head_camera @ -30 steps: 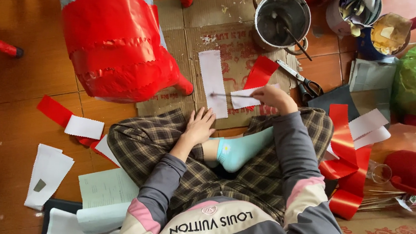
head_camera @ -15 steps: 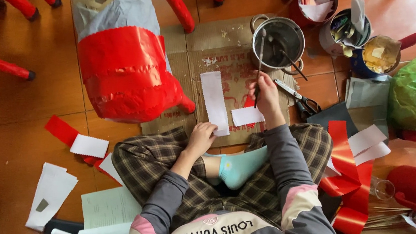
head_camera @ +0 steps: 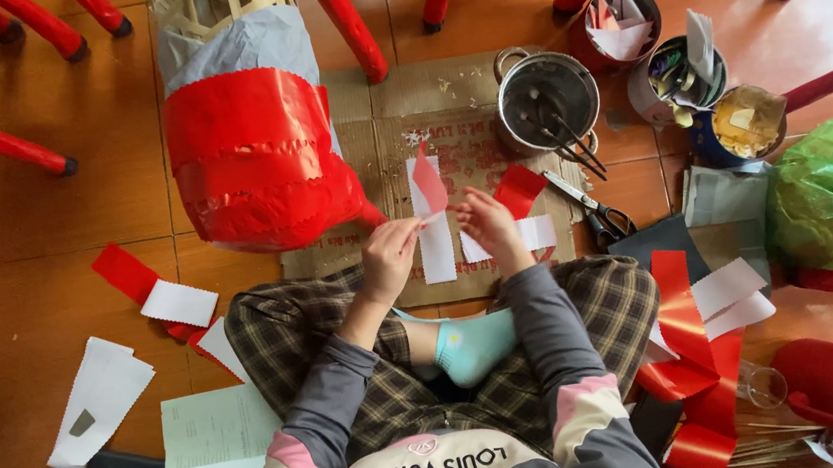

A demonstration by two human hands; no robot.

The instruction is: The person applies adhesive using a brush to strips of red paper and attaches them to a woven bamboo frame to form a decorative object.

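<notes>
Paper strip (head_camera: 430, 187), red on one face and white on the other, stands up between my two hands just above the cardboard sheet (head_camera: 465, 138), over my crossed legs and the turquoise sock (head_camera: 472, 341). My left hand (head_camera: 390, 252) pinches its lower edge between thumb and fingers; my right hand (head_camera: 483, 225) sits just beside it, fingers curled at the strip's other side, though I cannot tell whether they actually grip it. A long white strip (head_camera: 436, 241) lies on the cardboard under my hands. Farther out lie scissors (head_camera: 590, 207), then a metal pot (head_camera: 547, 100) with sticks in it, and to the left the bamboo frame (head_camera: 246, 119) wrapped in red paper. I judge the risk to be tearing or creasing: the strip looks thin and is held only at one end, so a sideways tug could rip it or fold it onto itself.
</notes>
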